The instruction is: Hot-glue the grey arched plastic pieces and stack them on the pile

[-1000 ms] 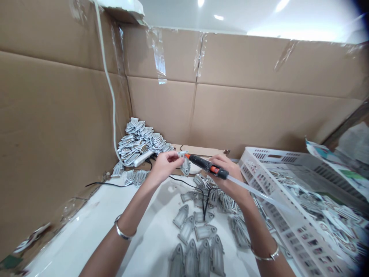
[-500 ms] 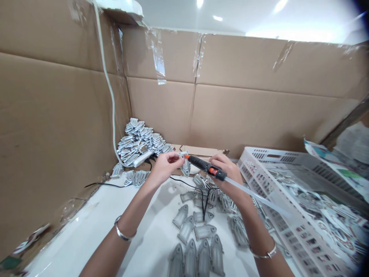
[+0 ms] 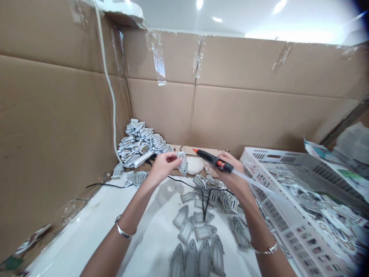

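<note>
My left hand (image 3: 164, 165) pinches a small pointed grey-white piece (image 3: 183, 164) between thumb and fingers, near its flat end, so that it hangs out past my fingertips on the right with its tip downward. My right hand (image 3: 233, 173) is closed around a black-and-orange glue gun (image 3: 212, 159), and a long translucent glue stick (image 3: 253, 182) runs out of its back end over my right forearm. The two hands are apart, with the piece in the space between them, much closer to the left. The gun's orange nozzle (image 3: 195, 150) points toward the piece from just beside its upper end, not touching it.

Behind the piece and partly covered by it sits a round white dish (image 3: 196, 165). Beyond my left hand, a heap of similar pieces (image 3: 138, 142) leans in the corner of the cardboard walls (image 3: 248, 107). Below my hands, more grey pieces lie on the white table (image 3: 155, 234), four of them side by side in a row (image 3: 204, 257) nearest me, and a black cable (image 3: 203, 204) crosses among the others. A white plastic basket (image 3: 266, 155) full of flat pieces stands to the right of my right arm.
</note>
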Available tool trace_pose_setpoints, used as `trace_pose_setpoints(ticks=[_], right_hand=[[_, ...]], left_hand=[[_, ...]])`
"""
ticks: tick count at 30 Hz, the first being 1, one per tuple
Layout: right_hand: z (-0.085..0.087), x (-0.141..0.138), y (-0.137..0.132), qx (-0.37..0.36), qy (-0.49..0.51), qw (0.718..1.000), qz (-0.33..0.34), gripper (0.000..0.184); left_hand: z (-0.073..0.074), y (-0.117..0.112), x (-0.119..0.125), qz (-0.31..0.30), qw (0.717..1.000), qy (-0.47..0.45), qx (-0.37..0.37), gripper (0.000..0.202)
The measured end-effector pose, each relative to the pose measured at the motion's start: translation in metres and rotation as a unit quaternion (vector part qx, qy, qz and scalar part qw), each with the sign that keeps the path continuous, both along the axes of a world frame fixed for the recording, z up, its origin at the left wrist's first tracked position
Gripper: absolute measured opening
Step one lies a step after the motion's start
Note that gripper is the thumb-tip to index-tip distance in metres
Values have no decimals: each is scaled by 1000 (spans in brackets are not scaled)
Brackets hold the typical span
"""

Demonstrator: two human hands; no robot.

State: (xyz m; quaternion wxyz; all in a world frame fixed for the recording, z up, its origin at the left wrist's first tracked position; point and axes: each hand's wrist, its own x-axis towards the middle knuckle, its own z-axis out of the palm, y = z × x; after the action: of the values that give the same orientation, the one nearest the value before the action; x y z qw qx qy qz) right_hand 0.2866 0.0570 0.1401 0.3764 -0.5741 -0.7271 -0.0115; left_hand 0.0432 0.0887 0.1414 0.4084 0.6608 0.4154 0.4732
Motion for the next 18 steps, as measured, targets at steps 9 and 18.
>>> trace_pose_setpoints(ticks=[9, 18], right_hand=[[-64, 57, 50, -312, -146, 906, -245, 40], [-69, 67, 54, -325, -131, 898, -266, 46]], left_hand=[[-30, 47, -53, 132, 986, 95, -13, 43], [-62, 69, -113, 245, 920, 293, -85, 17]])
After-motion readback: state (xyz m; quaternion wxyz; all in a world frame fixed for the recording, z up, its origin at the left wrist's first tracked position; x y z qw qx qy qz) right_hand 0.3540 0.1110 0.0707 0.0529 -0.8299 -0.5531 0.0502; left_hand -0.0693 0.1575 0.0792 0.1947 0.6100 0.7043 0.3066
